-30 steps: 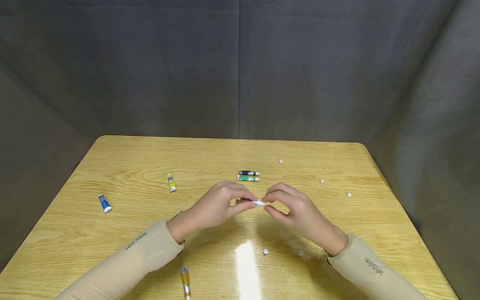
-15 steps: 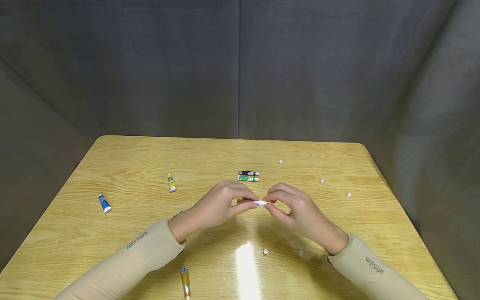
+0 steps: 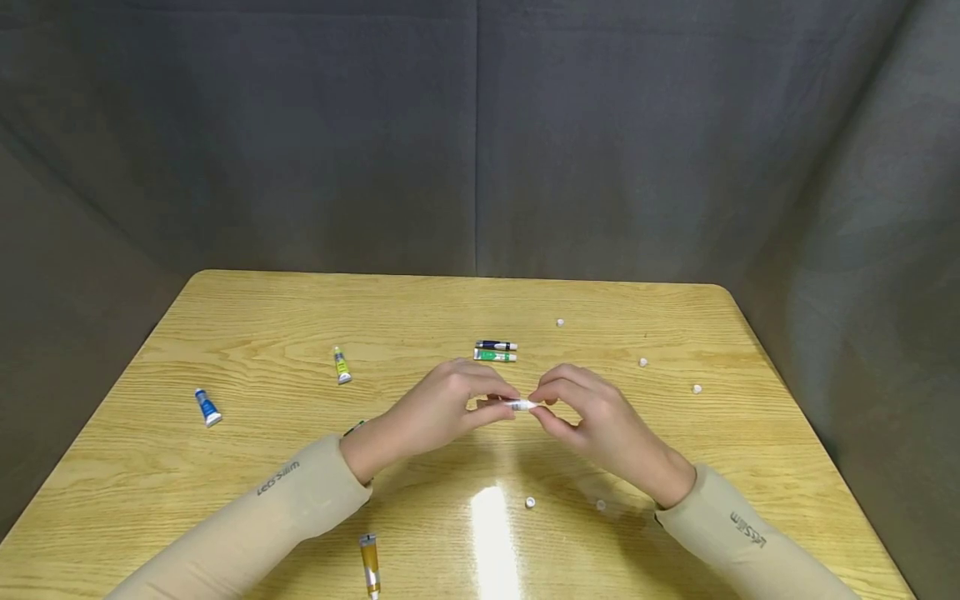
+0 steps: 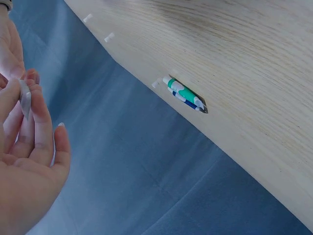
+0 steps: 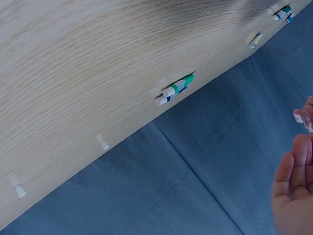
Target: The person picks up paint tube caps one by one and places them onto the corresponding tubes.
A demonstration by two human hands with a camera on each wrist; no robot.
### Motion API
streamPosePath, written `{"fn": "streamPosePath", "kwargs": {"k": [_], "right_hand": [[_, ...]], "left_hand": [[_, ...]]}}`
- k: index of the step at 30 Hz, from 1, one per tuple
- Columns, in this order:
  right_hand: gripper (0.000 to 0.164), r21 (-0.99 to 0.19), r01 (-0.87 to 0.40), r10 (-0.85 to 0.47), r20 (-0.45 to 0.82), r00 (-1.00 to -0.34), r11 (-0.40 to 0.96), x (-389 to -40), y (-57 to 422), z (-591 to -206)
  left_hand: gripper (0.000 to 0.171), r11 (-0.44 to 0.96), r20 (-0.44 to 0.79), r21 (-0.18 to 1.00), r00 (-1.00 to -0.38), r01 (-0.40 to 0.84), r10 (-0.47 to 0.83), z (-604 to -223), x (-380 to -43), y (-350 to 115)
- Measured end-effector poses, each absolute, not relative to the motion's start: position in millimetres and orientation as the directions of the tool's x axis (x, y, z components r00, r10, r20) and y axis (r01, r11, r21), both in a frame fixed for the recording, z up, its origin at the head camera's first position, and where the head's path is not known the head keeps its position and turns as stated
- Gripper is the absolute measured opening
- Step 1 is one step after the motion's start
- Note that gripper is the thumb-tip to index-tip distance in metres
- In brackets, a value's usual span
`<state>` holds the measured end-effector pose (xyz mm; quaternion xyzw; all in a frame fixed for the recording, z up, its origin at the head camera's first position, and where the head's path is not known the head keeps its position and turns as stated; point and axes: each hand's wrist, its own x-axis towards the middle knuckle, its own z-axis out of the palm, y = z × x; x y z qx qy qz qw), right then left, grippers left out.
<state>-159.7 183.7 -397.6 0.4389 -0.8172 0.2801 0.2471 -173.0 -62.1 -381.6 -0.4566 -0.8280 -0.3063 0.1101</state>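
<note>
In the head view, my left hand [image 3: 442, 402] holds a small whitish paint tube [image 3: 520, 405] sideways above the table, between thumb and fingers. From the right, my right hand [image 3: 588, 408] pinches the tube's tip with thumb and index finger; the fingers hide whether a cap sits there. The tube's back part lies behind the left fingers. The left wrist view shows the tube [image 4: 25, 98] edge-on at the left hand's fingertips. Beyond the hands, a green paint tube [image 3: 495, 356] and a dark blue paint tube [image 3: 495, 345] lie side by side.
A yellow tube [image 3: 342, 365] and a blue tube [image 3: 207, 407] lie to the left, a gold tube [image 3: 371, 567] near the front. Another green tube [image 3: 356, 427] is mostly hidden by the left wrist. Several white caps, including one cap [image 3: 530, 502], are scattered on the right. A dark curtain [image 3: 480, 142] hangs behind the table.
The held tube has turned slightly, so dark print shows on its side. Both hands stay in nearly the same place, with small finger shifts at the tip.
</note>
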Motion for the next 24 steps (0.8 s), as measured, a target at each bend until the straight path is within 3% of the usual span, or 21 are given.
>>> {"fn": "streamPosePath", "kwargs": {"k": [11,20,24], "right_hand": [[0.012,-0.236,-0.862,-0.563,0.675,-0.477,0.448,-159.4,182.8,-396.9],[0.024,-0.188,-0.863,-0.56,0.692,-0.456,0.47,-160.2,182.0,-396.1],[0.021,-0.175,-0.856,-0.569,0.68,-0.462,0.486,-159.2,182.0,-396.0]], "left_hand": [[0.012,0.4,0.537,0.299,-0.499,0.866,0.68,-382.3,-173.2,-58.2],[0.009,0.401,0.545,0.313,-0.508,0.861,0.667,-382.2,-173.2,-57.4],[0.008,0.399,0.543,0.313,-0.507,0.862,0.669,-382.3,-173.6,-56.9]]}}
